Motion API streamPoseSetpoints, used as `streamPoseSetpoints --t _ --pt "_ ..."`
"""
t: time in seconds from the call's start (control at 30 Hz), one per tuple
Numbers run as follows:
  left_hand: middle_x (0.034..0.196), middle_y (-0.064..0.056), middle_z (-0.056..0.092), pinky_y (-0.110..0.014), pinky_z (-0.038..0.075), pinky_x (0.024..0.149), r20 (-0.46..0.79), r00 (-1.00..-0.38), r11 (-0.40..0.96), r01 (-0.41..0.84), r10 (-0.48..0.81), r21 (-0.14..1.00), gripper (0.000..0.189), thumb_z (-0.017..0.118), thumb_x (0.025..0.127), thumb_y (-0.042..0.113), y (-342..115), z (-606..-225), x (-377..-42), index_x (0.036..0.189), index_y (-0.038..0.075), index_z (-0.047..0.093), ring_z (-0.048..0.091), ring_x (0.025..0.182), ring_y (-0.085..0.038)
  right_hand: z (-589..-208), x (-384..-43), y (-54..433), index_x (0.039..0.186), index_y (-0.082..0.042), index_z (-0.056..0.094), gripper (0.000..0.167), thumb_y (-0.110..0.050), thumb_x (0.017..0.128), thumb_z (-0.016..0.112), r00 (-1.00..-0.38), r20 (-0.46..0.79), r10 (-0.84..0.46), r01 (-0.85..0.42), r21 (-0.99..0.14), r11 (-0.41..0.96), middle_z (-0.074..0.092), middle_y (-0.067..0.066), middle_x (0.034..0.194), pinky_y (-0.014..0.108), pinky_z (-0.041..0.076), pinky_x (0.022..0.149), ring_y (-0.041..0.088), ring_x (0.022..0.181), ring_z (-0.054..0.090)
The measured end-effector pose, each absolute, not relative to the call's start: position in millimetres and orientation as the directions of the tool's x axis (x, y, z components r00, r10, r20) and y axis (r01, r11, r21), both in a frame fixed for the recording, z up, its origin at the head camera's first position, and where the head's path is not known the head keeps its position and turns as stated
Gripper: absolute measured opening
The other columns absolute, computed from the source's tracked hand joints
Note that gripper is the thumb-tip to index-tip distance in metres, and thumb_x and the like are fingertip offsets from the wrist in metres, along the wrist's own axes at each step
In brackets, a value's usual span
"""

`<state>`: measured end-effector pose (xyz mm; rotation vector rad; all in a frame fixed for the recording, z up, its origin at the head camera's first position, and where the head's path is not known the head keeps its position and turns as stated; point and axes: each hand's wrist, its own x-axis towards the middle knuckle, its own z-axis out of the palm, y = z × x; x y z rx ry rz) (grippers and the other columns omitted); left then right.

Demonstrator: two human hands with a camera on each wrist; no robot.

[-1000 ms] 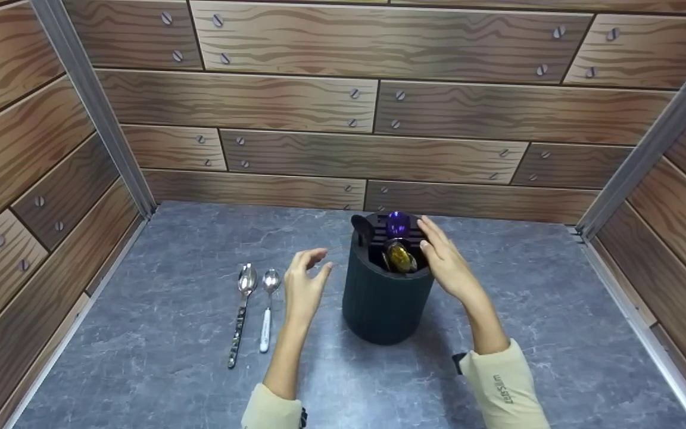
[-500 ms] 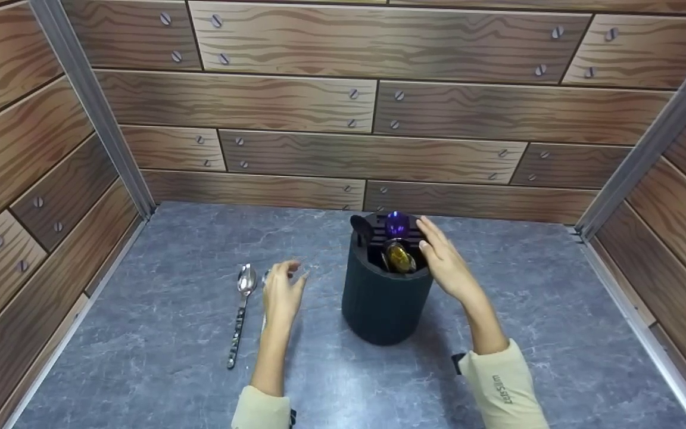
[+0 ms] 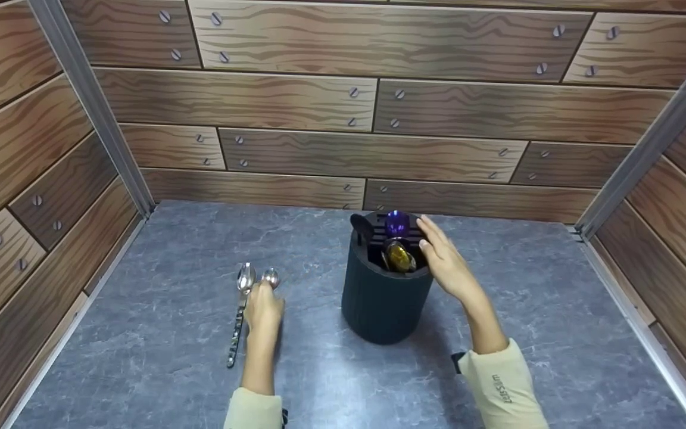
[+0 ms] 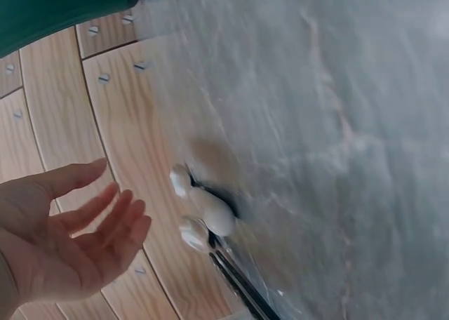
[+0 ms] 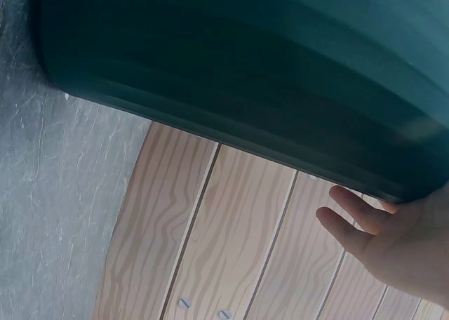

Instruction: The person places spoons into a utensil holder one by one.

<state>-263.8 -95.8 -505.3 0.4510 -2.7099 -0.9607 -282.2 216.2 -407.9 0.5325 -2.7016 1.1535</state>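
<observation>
My left hand (image 3: 264,308) is over a small spoon (image 3: 270,277) with a white handle, which it largely covers in the head view. In the left wrist view its fingers (image 4: 130,225) are loosely bent, with nothing between them, apart from the spoon. Just left of it lies a metal spoon (image 3: 237,326) with a dark patterned handle; a second piece seems to overlap it. My right hand (image 3: 447,262) rests with extended fingers against the right rim of a dark green utensil holder (image 3: 384,307). Out of the holder's top show a purple rounded piece (image 3: 397,224), a gold one (image 3: 401,257) and a black spoon (image 3: 361,226).
A grey marbled tabletop (image 3: 158,333) carries everything. Wood-patterned walls (image 3: 295,101) enclose it at the back and both sides, with metal strips (image 3: 96,107) at the corners. The holder stands upright right of centre.
My left hand has moved left and down, from beside the holder to over the white-handled spoon. The right hand stays at the holder's rim, and the holder has not moved.
</observation>
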Motion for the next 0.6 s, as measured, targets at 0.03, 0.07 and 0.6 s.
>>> streamPoseSetpoints --t 0.03,0.07,0.6 --pt "0.098 -0.025 0.059 -0.052 0.047 0.072 0.097 -0.926 0.74 -0.226 -0.366 0.633 0.028 0.065 0.074 0.001 -97 -506 -263 0.1 -0.007 0.061 0.056 0.093 -0.043 -408 -282 216 0.143 0.001 0.027 0.045 -0.016 0.101 0.032 -0.923 0.283 -0.262 -0.386 -0.666 0.639 0.019 0.014 0.149 0.052 0.004 0.106 0.033 0.135 0.015" --pt "0.099 -0.026 0.058 -0.053 0.046 0.073 0.077 -0.926 0.743 -0.244 -0.37 0.623 0.028 0.064 0.075 0.001 -97 -507 -263 0.101 -0.008 0.06 0.056 0.094 -0.044 -408 -282 216 0.143 0.001 0.027 0.046 -0.016 0.101 0.033 -0.921 0.288 -0.263 -0.39 -0.663 0.638 0.019 0.015 0.149 0.052 0.004 0.106 0.034 0.134 0.015" --pt "0.104 -0.036 0.051 -0.053 0.045 0.078 -0.185 -0.923 0.777 -0.384 -0.338 0.498 0.023 0.04 0.089 -0.003 -104 -516 -259 0.107 -0.015 0.046 0.054 0.097 -0.048 -409 -283 216 0.141 0.003 0.03 0.045 -0.013 0.1 0.034 -0.917 0.306 -0.254 -0.397 -0.662 0.636 0.022 0.017 0.148 0.053 0.006 0.106 0.035 0.134 0.017"
